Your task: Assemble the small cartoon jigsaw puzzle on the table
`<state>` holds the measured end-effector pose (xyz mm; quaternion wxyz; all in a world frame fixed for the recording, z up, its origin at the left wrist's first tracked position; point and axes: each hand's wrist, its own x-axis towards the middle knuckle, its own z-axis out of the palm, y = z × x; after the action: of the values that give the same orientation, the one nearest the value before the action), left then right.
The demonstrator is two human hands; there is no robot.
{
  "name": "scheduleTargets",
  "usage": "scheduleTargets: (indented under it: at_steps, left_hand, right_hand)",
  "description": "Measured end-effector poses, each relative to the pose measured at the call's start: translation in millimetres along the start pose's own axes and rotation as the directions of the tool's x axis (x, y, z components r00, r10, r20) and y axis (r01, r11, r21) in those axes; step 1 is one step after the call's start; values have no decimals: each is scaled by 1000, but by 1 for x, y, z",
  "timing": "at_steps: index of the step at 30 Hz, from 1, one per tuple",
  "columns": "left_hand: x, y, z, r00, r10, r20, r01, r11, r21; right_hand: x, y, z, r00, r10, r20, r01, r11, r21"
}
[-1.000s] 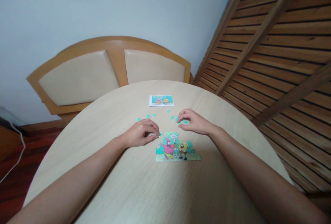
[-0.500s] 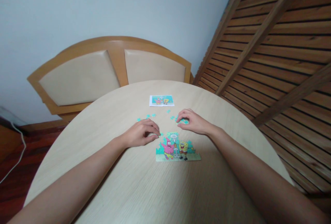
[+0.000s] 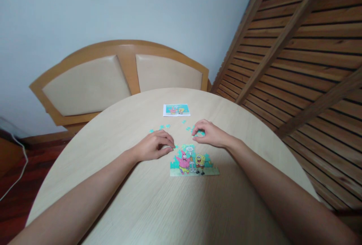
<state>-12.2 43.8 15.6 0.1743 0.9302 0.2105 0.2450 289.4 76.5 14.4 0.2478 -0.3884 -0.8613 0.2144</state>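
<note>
Now, my left hand (image 3: 154,145) rests on the round table (image 3: 141,199), fingers curled and pressed together, just left of the half-built cartoon jigsaw (image 3: 194,164). My right hand (image 3: 211,133) sits just beyond the jigsaw, fingertips drawn together over a teal piece (image 3: 200,133); pinched or only touched, I cannot tell. Loose pieces (image 3: 164,127) lie near; reference picture (image 3: 176,110) farther off.

Pale wall (image 3: 127,7), padded bench (image 3: 118,79), slatted wood (image 3: 305,48)
</note>
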Motion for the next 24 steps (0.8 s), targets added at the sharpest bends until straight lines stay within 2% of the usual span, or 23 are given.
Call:
scheduleTargets:
  at_steps: [6,10,14,17,24]
  left_hand:
    - [1,1,0,1000,-2,-8,2,1000,-3]
    - [0,0,0,1000,4,-5,-3,1000,6]
    - [-1,-1,1,1000,13,-10,-13,1000,5]
    - [-1,-2,1,1000,15,-12,-15,1000,4]
    - [0,-3,2,1000,15,-12,-15,1000,2]
  right_hand:
    - [4,-17,-1,998,-24,62,16,992,125]
    - [10,-37,12,996,85,19,-87,942,325]
    - [11,-50,32,976,207,67,-213,840,499]
    - [9,-52,42,969,231,93,-246,828,504]
    - [7,-46,46,986,153,69,-167,864,474]
